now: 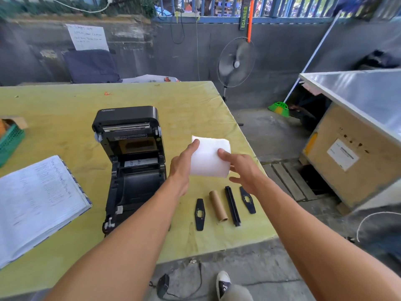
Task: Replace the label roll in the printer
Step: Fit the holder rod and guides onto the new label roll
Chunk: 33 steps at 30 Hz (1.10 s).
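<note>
- While you hold the white label roll [210, 157] up at centre frame, both hands are on it: left hand [181, 168] at its left end, right hand [243, 168] at its right end.
- Left fingers [194, 146] press flat against the roll's left face, thumb hidden behind it.
- Right fingers [225, 154] are spread narrow over the roll's right edge, lower fingers curling under; roll is gripped between your two hands, clear of the surface.
- Printer [130, 161] sits left of centre on the yellow-green surface [65, 105], lid [127, 129] swung up and open, roll bay [138, 183] showing dark.
- Roll is just right of the open lid, not inside the bay.
- Below your hands, lower centre, four parts lie in a row on the surface: black flat holder plate [199, 214], empty cardboard core [218, 205], black spindle bar [232, 205], second black plate [247, 199], its top partly under your right wrist.
- Parts are near each other, not touching.
- Open ledger book [36, 203] at left edge of frame, green basket [9, 142] above it.
- Standing fan [236, 61] at upper centre-right, beyond the surface's far corner.
- Your shoe [223, 283] shows at bottom centre on the floor.
</note>
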Available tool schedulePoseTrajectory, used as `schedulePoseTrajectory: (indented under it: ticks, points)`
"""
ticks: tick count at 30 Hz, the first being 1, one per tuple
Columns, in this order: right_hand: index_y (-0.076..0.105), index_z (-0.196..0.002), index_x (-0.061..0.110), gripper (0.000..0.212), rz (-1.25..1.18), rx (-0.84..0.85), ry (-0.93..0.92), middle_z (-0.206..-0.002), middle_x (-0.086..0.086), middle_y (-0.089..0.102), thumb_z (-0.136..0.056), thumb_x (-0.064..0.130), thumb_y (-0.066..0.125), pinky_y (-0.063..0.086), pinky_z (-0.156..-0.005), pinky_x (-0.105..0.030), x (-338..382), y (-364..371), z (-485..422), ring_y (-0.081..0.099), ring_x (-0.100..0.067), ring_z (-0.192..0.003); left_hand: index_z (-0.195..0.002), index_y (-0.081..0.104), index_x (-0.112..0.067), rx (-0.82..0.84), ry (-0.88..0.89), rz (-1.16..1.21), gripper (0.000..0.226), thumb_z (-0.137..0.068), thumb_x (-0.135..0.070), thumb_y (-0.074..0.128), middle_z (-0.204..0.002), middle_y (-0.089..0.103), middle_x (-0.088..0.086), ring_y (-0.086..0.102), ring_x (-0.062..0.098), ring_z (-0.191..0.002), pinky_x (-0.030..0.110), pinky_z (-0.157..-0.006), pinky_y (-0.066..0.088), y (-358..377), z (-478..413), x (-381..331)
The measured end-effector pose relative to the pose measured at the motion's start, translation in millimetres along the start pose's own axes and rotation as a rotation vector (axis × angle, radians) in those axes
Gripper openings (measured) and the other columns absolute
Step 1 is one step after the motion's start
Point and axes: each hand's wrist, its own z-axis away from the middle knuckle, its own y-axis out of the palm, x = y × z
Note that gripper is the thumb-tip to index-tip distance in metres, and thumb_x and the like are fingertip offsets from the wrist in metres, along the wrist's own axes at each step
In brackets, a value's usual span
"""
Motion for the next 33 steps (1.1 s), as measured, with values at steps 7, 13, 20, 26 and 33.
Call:
schedulePoseTrajectory:
  ticks: [7, 13, 20, 26, 33]
  points:
    - [0.070, -0.095, 0.015, 0.045, 0.007, -0.034, -0.031, -0.115, 0.003, 0.068, -0.076, 0.055, 0.075, 0.046, -0.098, -0.050, 10.2, -1.8, 11.3, 0.060, -0.023, -0.113, -0.070, 0.069, -0.023, -0.040, 0.102, 0.061, 0.032, -0.069, -0.055, 0.076, -0.076, 0.068, -0.010, 0.060, 0.011, -0.073, 0.032, -0.063, 0.041, 6.1, 5.8, 12.0]
    - [0.072, -0.102, 0.004, 0.054, 0.110, 0.001, -0.085, -0.112, -0.011, 0.072, -0.078, 0.052, 0.074, 0.050, -0.099, -0.049, 10.6, -5.6, 1.7, 0.064, -0.028, -0.110, -0.078, 0.071, -0.023, -0.047, 0.090, 0.189, 0.029, -0.074, -0.051, 0.072, -0.082, 0.072, -0.001, 0.066, 0.020, -0.075, 0.035, -0.070, 0.046, 16.0, -2.7, 18.8]
    - [0.075, -0.103, 0.015, 0.059, 0.148, 0.061, -0.016, -0.108, 0.003, 0.075, -0.087, 0.067, 0.051, 0.054, -0.086, -0.039, 8.8, -23.1, -15.5, 0.068, -0.016, -0.101, -0.088, 0.065, -0.024, -0.119, -0.010, 0.267, 0.033, -0.070, -0.051, 0.069, -0.084, 0.070, 0.003, 0.067, 0.024, -0.074, 0.037, -0.070, 0.052, 26.6, -29.2, 30.3]
    - [0.067, -0.087, 0.003, 0.022, 0.641, -0.198, -0.011, -0.085, -0.012, 0.070, -0.090, 0.021, 0.056, 0.056, -0.075, -0.042, -26.7, -35.8, -46.0, 0.064, -0.029, -0.077, -0.100, 0.060, -0.021, -0.192, -0.102, 0.335, 0.048, -0.065, -0.051, 0.072, -0.094, 0.068, 0.005, 0.067, 0.025, -0.078, 0.035, -0.065, 0.054, 36.1, -48.8, 35.7]
    - [0.043, -0.099, 0.009, 0.023, 1.128, 0.077, 0.032, -0.105, -0.015, 0.063, -0.086, 0.020, 0.059, 0.041, -0.064, -0.033, -88.4, -24.8, -73.6, 0.057, -0.033, -0.084, -0.112, 0.058, -0.019, -0.251, -0.125, 0.376, 0.059, -0.064, -0.051, 0.072, -0.098, 0.067, 0.005, 0.066, 0.024, -0.079, 0.034, -0.066, 0.053, 43.2, -69.2, 35.1]
